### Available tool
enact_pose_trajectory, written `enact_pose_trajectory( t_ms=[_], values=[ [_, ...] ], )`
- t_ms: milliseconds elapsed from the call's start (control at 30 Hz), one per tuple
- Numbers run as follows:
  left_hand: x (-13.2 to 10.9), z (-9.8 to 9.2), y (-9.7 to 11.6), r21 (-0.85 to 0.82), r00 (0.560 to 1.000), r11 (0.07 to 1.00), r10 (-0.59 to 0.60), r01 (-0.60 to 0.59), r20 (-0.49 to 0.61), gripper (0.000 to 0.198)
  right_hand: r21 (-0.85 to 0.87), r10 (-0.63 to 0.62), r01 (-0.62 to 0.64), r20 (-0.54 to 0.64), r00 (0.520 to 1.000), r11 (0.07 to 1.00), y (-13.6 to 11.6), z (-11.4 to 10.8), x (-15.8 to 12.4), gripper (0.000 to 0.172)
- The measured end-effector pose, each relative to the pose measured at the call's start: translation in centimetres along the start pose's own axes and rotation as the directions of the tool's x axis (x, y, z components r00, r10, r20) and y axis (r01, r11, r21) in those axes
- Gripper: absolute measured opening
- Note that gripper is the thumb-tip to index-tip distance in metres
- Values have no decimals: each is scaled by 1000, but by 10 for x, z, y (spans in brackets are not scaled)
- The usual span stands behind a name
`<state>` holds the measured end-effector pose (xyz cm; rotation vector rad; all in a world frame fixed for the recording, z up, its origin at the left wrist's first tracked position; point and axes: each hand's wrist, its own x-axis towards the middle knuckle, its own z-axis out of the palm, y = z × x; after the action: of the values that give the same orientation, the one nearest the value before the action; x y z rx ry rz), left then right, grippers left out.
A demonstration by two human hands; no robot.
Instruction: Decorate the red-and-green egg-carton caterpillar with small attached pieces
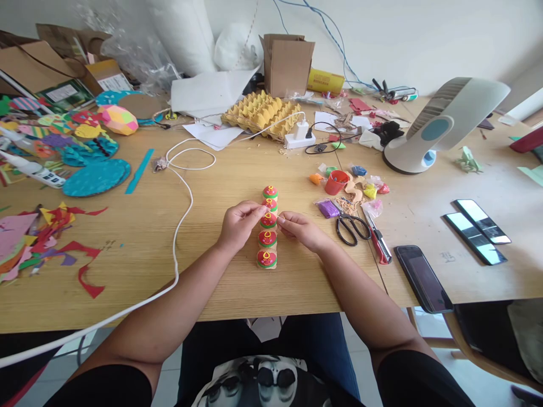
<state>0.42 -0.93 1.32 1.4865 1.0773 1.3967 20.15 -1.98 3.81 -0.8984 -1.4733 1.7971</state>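
A row of several rounded cups, topped in red with green rims and small yellow loops, runs away from me as one strip at the middle of the table. My left hand is at the strip's left side, thumb and fingertips pinched together beside the upper cups. On the right side, my right hand has its fingers closed, fingertips touching or almost touching the middle cup. Whatever lies between the fingertips of either hand is too small to make out.
Right of the strip lie black scissors, a red cutter, a red cup, purple clay and a phone. A white cable crosses the left side. Egg trays and a fan stand behind.
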Motion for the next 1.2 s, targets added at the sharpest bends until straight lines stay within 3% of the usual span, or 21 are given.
enact_pose_trajectory(
  t_ms=[167,333,667,833,1033,1200],
  values=[
    [1,0,-1,-63,999,997,-52,53,14,33,26,6,-5,-10,1000,1000,0,-1,0,48],
    [0,2,-3,-100,991,991,-82,93,103,28,99,-9,8,8,1000,995,4,-2,1,45],
    [-1,1,11,159,970,971,145,-178,197,16,221,1,25,-117,993,975,13,-6,6,45],
    [0,1,9,169,975,973,128,-159,183,14,258,7,30,-142,990,966,12,-5,7,45],
    [1,0,6,162,994,982,92,-101,63,16,306,-7,88,-256,967,948,6,-13,7,46],
    [0,1,9,232,982,958,144,-169,121,16,179,-25,76,-270,963,981,8,-9,8,50]
  ],
)
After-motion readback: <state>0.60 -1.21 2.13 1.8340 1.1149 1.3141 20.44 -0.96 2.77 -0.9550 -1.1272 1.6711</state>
